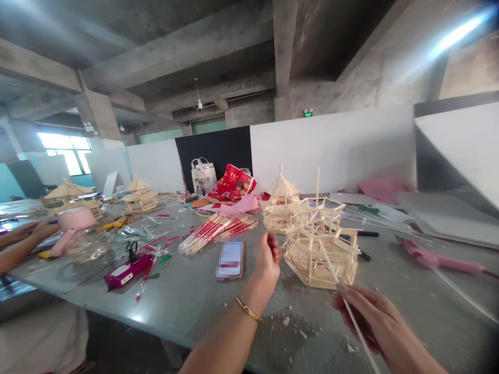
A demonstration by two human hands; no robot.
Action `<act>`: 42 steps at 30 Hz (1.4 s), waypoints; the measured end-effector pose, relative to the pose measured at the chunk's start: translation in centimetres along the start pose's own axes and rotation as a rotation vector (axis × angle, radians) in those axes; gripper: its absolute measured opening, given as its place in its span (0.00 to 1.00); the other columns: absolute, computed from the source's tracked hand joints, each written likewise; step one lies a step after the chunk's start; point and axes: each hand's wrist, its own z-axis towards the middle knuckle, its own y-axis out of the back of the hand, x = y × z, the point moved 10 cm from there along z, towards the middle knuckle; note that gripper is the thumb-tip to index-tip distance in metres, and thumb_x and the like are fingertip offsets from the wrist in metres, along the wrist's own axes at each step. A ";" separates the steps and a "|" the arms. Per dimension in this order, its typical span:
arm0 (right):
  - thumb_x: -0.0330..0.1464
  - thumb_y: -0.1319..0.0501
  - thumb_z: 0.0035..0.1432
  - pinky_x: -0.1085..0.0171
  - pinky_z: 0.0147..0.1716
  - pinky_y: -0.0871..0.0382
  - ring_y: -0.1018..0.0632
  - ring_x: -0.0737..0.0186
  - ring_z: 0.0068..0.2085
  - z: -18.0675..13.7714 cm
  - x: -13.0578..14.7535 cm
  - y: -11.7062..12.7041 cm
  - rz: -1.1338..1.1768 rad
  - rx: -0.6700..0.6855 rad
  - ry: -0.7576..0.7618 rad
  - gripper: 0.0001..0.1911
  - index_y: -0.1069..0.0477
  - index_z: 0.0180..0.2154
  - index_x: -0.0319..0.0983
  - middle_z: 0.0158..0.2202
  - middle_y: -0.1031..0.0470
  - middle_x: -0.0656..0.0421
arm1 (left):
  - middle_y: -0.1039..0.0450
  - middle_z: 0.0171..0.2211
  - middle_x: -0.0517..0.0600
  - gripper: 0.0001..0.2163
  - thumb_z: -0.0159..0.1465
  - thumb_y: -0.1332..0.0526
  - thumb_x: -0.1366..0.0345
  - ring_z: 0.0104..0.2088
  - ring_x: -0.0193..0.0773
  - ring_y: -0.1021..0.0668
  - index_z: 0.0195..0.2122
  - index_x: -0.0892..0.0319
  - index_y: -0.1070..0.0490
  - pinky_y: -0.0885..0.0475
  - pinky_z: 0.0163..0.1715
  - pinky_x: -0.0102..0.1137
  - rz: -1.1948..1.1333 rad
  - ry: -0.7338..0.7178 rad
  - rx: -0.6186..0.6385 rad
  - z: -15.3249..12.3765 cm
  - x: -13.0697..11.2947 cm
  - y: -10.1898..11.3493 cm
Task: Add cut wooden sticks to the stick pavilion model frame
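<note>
My right hand (368,318) pinches a long thin pale stick (326,255) between thumb and fingers. Its upper end slants in front of a small pavilion model (322,257) built of wooden sticks, and its lower end runs down past my palm. Left of the model, my left hand (268,255) is raised with its fingers curled inward; whether anything is inside them is hidden. A gold bracelet (248,309) circles that wrist. Behind the open-topped model stands another stick pavilion (281,189) with a pointed roof.
A phone (230,258) and bundled sticks (218,228) lie left of my hands. On the right is a pink glue gun (440,258). Farther left are a magenta power strip (128,271), a pink-lidded jug (80,234) and another person's arms (25,241). Scraps litter the grey table (175,306).
</note>
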 end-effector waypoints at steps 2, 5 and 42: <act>0.52 0.42 0.51 0.73 0.14 0.53 0.42 0.74 0.16 0.5 -0.1 0.3 0.001 -0.030 0.025 0.24 0.31 0.25 0.37 0.16 0.41 0.64 | 0.40 0.15 0.41 0.11 0.60 0.43 0.64 0.11 0.22 0.41 0.22 0.62 0.36 0.49 0.11 0.20 0.006 0.006 0.001 0.1 0.3 0.1; 0.52 0.43 0.53 0.73 0.14 0.54 0.43 0.74 0.16 1.3 0.0 0.3 0.045 -0.041 0.085 0.23 0.31 0.27 0.38 0.15 0.42 0.65 | 0.40 0.15 0.41 0.10 0.60 0.43 0.64 0.11 0.22 0.40 0.23 0.62 0.36 0.49 0.11 0.20 0.010 0.011 0.000 0.2 0.5 0.2; 0.46 0.45 0.57 0.72 0.09 0.49 0.38 0.72 0.12 3.2 0.3 -1.1 0.038 0.074 0.158 0.18 0.37 0.26 0.38 0.15 0.34 0.65 | 0.41 0.14 0.40 0.10 0.62 0.45 0.67 0.11 0.22 0.41 0.23 0.62 0.37 0.49 0.11 0.20 0.054 0.044 0.008 0.4 0.8 0.1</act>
